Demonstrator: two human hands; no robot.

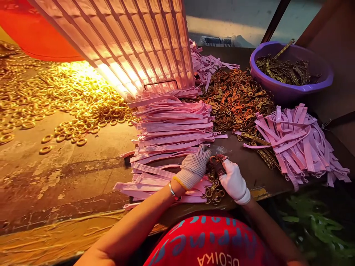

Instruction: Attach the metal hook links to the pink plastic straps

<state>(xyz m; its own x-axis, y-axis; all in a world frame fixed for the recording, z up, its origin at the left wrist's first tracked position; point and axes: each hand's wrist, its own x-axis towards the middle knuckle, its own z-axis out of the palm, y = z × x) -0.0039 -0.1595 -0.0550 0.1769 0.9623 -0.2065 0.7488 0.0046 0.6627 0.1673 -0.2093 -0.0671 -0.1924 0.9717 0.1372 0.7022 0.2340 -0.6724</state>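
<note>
My left hand (195, 168), in a dotted knit glove with a yellow cuff, has its fingers curled over the right edge of a stack of pink straps (169, 149). My right hand (234, 181), in a white glove with dark wrapped fingertips, is pinched closed just beside it. The fingers of both hands meet around something small and dark that I cannot make out. Under them lies a small heap of brass-coloured metal clasps (214, 190), partly hidden by the hands and touching the ends of the lowest straps.
Brass rings (80, 92) spread over the left of the worn table. A ribbed translucent panel (138, 44) rises behind the straps. Metal clasp pieces (235, 99) are piled behind my hands. A purple basin (294, 88) holds dark chain-like strips. More pink straps (302, 144) hang over the right edge.
</note>
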